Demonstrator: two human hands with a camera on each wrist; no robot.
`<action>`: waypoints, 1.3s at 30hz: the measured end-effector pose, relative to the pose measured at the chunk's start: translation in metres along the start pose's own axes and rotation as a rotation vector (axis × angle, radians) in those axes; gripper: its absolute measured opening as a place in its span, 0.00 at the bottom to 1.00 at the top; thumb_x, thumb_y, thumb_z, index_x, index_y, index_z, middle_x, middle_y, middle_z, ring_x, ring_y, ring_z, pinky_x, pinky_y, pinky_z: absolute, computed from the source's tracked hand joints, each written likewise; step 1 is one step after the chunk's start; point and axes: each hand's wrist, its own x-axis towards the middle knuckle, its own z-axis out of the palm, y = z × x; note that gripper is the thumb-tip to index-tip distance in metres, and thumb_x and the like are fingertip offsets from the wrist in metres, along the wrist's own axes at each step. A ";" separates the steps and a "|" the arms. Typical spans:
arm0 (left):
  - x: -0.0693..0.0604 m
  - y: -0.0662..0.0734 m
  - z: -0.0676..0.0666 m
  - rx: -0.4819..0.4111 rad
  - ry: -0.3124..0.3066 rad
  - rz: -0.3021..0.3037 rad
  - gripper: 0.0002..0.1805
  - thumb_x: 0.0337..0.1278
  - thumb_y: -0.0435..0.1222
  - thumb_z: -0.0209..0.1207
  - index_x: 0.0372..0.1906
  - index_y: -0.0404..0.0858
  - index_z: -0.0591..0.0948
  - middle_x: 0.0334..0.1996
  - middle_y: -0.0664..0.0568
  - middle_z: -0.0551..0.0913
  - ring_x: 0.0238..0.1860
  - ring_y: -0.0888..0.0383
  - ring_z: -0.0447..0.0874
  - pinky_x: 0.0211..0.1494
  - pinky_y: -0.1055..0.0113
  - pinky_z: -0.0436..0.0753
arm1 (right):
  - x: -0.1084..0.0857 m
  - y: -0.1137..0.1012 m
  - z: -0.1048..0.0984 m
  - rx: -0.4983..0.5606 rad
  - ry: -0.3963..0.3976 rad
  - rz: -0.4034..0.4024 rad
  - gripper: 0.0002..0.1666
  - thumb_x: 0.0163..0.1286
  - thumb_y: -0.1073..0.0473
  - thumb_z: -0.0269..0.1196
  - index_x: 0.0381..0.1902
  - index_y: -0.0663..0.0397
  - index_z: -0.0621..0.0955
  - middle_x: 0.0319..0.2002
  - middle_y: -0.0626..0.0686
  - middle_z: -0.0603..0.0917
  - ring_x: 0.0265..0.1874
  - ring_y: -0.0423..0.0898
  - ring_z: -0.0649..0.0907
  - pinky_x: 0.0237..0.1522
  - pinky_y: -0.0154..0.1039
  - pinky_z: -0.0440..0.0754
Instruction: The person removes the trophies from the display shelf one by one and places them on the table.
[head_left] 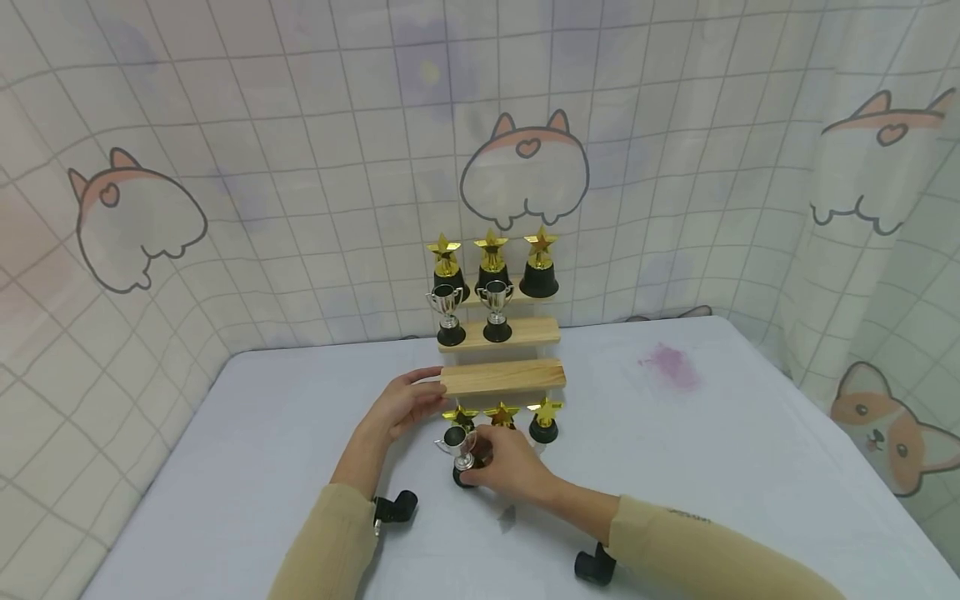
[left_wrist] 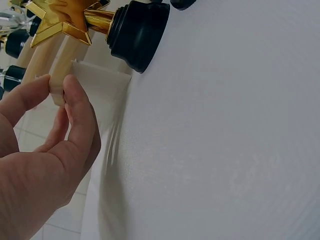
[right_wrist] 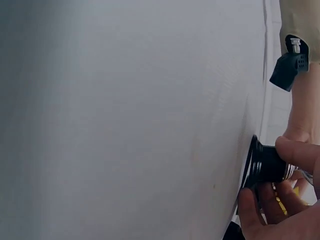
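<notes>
My right hand grips a small silver trophy cup with a black base, in front of the lowest row. In the right wrist view, thumb and fingers are round the black base, which stands at or very near the tabletop. My left hand pinches the left end of the lowest wooden shelf. The left wrist view shows thumb and fingertips on either side of that board end. Gold star trophies stand in front of this shelf; one is at the right, while the right hand partly covers the middle one.
Two silver cups stand on the middle wooden shelf. Behind them, three gold star trophies line the top shelf. The stand is on a white-covered table, before a grid-patterned curtain.
</notes>
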 end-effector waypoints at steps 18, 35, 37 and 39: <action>0.001 0.000 0.000 0.005 -0.002 0.005 0.31 0.66 0.23 0.59 0.73 0.28 0.67 0.50 0.37 0.80 0.39 0.57 0.87 0.48 0.67 0.87 | 0.002 0.000 -0.002 -0.016 -0.010 0.007 0.17 0.59 0.60 0.77 0.43 0.55 0.83 0.35 0.45 0.85 0.37 0.43 0.84 0.40 0.36 0.83; 0.003 0.000 0.000 0.020 0.000 0.004 0.31 0.66 0.24 0.60 0.73 0.28 0.68 0.54 0.35 0.78 0.39 0.56 0.87 0.49 0.67 0.87 | 0.012 -0.003 -0.008 -0.023 0.003 -0.001 0.16 0.59 0.63 0.77 0.42 0.56 0.83 0.34 0.48 0.85 0.36 0.46 0.84 0.38 0.35 0.82; 0.003 -0.001 0.000 0.029 0.005 0.004 0.31 0.66 0.24 0.61 0.72 0.28 0.68 0.52 0.36 0.79 0.39 0.57 0.87 0.48 0.68 0.87 | 0.014 -0.002 -0.008 -0.032 0.006 -0.002 0.16 0.59 0.63 0.77 0.42 0.56 0.83 0.34 0.48 0.85 0.36 0.46 0.84 0.39 0.35 0.82; 0.003 -0.001 0.000 0.036 0.009 0.003 0.31 0.66 0.24 0.61 0.72 0.29 0.69 0.51 0.37 0.80 0.39 0.58 0.86 0.47 0.68 0.87 | 0.015 -0.001 -0.008 -0.031 0.005 0.000 0.17 0.59 0.62 0.77 0.43 0.56 0.83 0.35 0.48 0.85 0.37 0.45 0.84 0.39 0.36 0.83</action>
